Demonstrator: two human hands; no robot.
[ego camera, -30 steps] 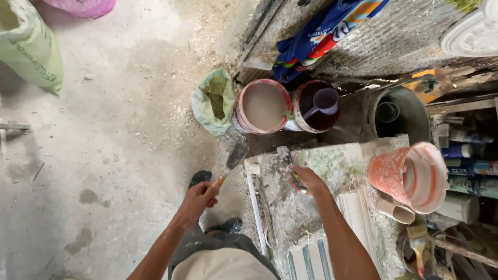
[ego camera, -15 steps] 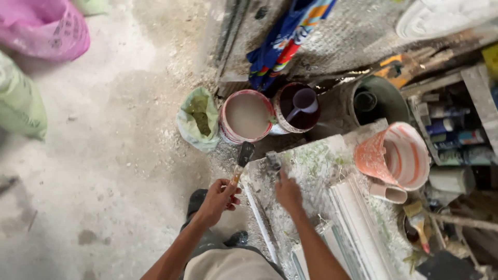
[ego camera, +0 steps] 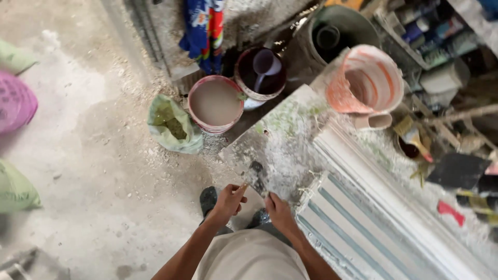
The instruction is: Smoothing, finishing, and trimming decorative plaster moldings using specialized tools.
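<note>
The person's forearms are bare from the elbows down, with no sleeves, gloves, watch or rings to be seen on the left hand or the right hand. A pale, beige-grey garment covers the body at the bottom edge of the view, plain and without any pattern, and darker grey cloth shows just beyond it. Below the hands a dark shoe shows on the floor, dusted and speckled with pale powder; a second shoe is mostly hidden behind the arms.
</note>
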